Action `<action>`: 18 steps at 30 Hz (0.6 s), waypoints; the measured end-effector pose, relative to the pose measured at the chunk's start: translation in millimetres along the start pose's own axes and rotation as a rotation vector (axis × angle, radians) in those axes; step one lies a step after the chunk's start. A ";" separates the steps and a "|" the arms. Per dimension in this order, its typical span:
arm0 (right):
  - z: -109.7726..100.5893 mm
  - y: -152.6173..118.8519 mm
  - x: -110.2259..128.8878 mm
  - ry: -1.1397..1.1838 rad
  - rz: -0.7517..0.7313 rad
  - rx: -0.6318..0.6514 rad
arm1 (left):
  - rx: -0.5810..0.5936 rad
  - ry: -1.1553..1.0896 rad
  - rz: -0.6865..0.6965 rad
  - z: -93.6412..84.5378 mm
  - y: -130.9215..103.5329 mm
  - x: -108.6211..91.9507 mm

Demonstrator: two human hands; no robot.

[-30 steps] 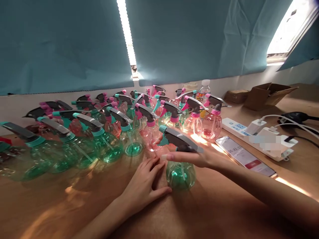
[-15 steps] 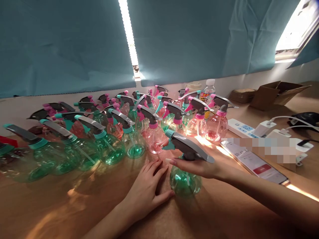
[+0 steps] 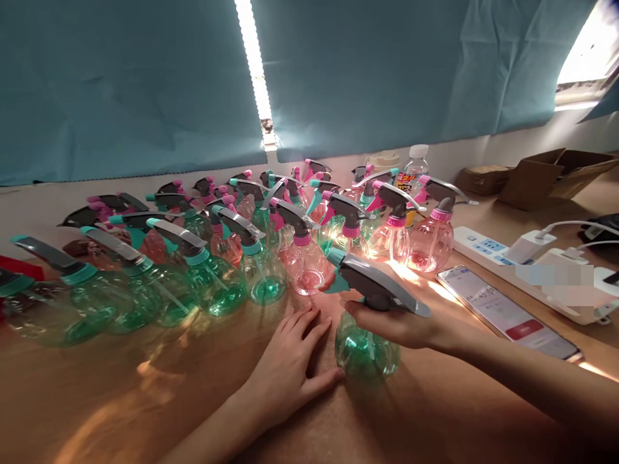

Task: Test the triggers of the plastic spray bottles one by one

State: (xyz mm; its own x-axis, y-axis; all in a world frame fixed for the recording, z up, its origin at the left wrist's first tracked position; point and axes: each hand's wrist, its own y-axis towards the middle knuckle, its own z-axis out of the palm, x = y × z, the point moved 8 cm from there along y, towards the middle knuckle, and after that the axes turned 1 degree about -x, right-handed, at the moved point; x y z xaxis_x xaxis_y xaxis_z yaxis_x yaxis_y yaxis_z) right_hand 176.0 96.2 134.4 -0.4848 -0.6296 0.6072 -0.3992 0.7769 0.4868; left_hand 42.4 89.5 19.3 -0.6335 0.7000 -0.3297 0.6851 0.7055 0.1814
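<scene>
A green spray bottle [image 3: 366, 351] with a grey and teal trigger head stands on the table in front of me. My right hand [image 3: 399, 322] is wrapped around its neck, just under the head; some of the fingers are hidden behind it. My left hand [image 3: 293, 361] lies flat on the table to the left of the bottle, fingers stretched out, its thumb tip close to the bottle's base. Just beyond the hands stand a pink spray bottle [image 3: 308, 267] and a green spray bottle [image 3: 264, 280].
Several more green and pink spray bottles [image 3: 213, 283] fill the table's back and left. On the right lie a phone [image 3: 507, 312] with its screen lit and a white power strip [image 3: 471, 243] with plugged-in chargers. An open cardboard box [image 3: 536, 180] sits farther back.
The right index finger, stretched out before, has curled in around the bottle's neck. My left hand keeps its place on the table. The whole view has shifted slightly.
</scene>
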 end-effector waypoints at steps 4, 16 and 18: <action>0.5 -2.1 -4.8 -0.054 0.024 0.000 | 0.001 -0.011 -0.009 -2.6 0.7 -2.0; 4.7 2.3 -2.4 0.116 0.033 -0.026 | 0.030 0.040 0.005 -3.7 2.2 -6.1; 4.2 4.3 0.7 0.185 0.011 -0.042 | 0.035 0.055 0.004 -3.6 2.0 -6.4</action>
State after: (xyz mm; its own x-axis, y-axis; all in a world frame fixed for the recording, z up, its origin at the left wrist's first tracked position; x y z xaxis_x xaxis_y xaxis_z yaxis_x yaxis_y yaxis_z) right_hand 170.6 99.1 134.3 -0.3361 -0.6119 0.7159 -0.3601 0.7859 0.5027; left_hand 46.6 86.8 25.1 -0.6490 0.7085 -0.2773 0.6992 0.6991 0.1496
